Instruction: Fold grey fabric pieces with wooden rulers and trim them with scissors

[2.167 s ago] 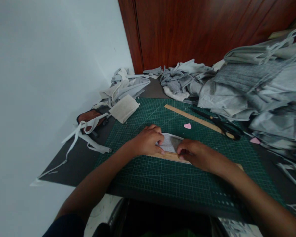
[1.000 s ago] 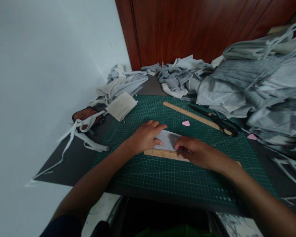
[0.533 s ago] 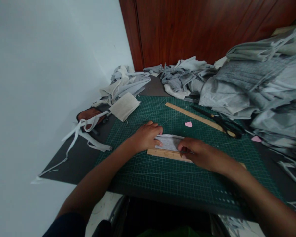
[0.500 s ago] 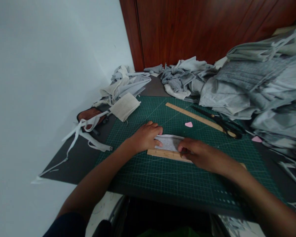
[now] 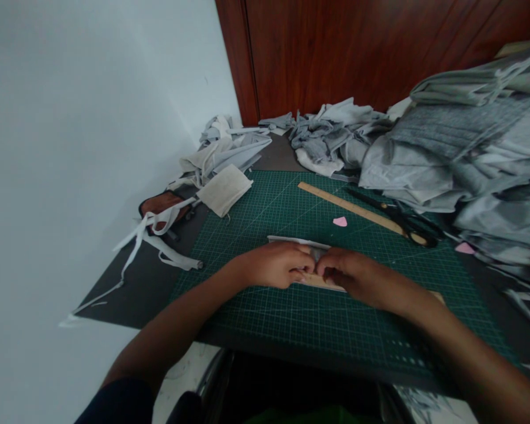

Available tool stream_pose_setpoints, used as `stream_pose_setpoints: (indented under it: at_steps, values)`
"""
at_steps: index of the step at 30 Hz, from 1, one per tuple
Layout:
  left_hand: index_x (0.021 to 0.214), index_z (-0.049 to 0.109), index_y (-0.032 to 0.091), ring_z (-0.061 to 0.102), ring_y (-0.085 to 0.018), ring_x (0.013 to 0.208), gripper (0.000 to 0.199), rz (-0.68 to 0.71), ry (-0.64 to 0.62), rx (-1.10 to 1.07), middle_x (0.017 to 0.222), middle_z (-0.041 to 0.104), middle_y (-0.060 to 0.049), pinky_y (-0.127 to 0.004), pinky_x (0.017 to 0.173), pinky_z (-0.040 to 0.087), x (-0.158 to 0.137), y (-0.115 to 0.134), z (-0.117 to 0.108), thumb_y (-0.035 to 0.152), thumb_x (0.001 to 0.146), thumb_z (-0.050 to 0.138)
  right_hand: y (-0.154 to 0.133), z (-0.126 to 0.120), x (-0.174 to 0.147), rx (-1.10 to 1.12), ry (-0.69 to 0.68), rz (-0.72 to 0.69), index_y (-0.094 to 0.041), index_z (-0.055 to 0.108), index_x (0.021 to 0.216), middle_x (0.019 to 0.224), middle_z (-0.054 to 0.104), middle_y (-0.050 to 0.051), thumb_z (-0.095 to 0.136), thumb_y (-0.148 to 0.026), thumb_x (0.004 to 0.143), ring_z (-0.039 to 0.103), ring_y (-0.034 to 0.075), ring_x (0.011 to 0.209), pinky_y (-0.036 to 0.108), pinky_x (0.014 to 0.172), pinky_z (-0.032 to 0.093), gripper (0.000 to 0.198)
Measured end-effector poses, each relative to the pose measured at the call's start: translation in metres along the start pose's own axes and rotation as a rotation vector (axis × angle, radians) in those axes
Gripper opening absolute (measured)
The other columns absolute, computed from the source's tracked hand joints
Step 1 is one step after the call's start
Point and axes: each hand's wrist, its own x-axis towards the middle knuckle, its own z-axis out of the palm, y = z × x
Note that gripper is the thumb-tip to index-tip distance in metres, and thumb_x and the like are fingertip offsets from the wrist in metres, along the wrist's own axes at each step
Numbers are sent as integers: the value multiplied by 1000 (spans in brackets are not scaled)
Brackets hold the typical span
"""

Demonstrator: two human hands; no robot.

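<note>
At mat (image 5: 274,318) centre, nearer ruler (image 5: 317,281) is laid along grey fabric (image 5: 319,254); rest can't be judged. Left hand (image 5: 279,265), right hand (image 5: 348,272) curled, grip unclear; scissors (image 5: 400,217) untouched, 2 o'clock.

Near fabric (image 5: 317,254): matt cloth; near ruler (image 5: 318,281) = smooth wood. Mat (image 5: 265,321) looks like matt plastic. Far panel (image 5: 335,53) glossy wood; far R pile (image 5: 424,159) wrinkled cloth, matt w/ roughish weave.

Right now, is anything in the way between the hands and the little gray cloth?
Nothing that I can see. The left hand and right hand are both at the gray cloth, with a wooden ruler along its near side. The black scissors lie farther back, out of the way.
</note>
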Motion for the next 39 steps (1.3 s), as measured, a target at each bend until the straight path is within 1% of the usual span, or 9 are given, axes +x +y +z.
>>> stream_pose_setpoints:
  at_steps: [3,8,13,17,20,25,28,33,39]
  values:
    - [95,65,21,61,-18,91,16,-54,4,6,94,64,-1,-29,81,44,1,-3,6,7,87,66,1,-1,1,-6,-1,0,-24,66,93,97,68,2,55,-4,89,62,19,92,30,81,45,22]
    - [97,69,21,63,-16,89,17,-42,-17,-81,95,65,0,-27,80,44,3,-8,3,7,90,63,-2,-3,0,-21,-18,34,-23,66,90,95,69,3,57,-5,86,62,19,88,29,78,44,20]
    - [96,73,21,63,-16,87,15,-37,-27,-126,91,65,0,-27,79,45,5,-11,2,9,88,68,-4,-4,-1,-17,-24,79,-23,67,97,97,69,4,58,-11,89,63,21,90,31,78,45,17]
    - [99,74,22,63,-17,91,20,-20,-37,-148,96,67,-1,-28,83,45,4,-14,1,7,87,69,-4,-5,0,8,-39,64,-23,69,100,97,68,4,58,-13,91,64,20,90,31,79,46,17]
    - [101,76,21,63,-16,89,21,-13,-60,-203,94,67,-2,-27,81,46,3,-17,-1,7,87,69,-5,-6,0,12,-48,58,-23,70,97,95,67,3,59,-12,90,64,20,89,30,78,46,18]
    - [100,77,21,64,-16,90,23,-13,-47,-271,95,69,-2,-27,81,47,3,-19,-3,6,86,68,-6,-6,0,-2,-54,71,-23,70,96,94,67,3,60,-14,89,64,19,86,29,76,46,15]
    - [100,77,21,64,-15,88,23,-12,-43,-252,95,69,-2,-26,79,47,2,-18,-3,5,86,69,-7,-6,0,5,-54,67,-24,70,95,94,67,3,60,-13,88,64,19,87,28,76,46,16]
    - [99,77,19,62,-13,77,21,-59,-15,-157,85,69,1,-24,72,44,1,-13,-3,6,84,72,-8,-7,0,19,-58,81,-23,70,97,96,67,3,58,-15,91,64,19,88,29,77,46,15]
    - [99,76,20,63,-13,77,20,-49,-25,-102,84,70,1,-24,71,44,1,-14,-3,7,84,72,-5,-7,-1,7,-66,56,-23,69,97,97,67,3,58,-15,92,63,20,91,30,79,46,15]
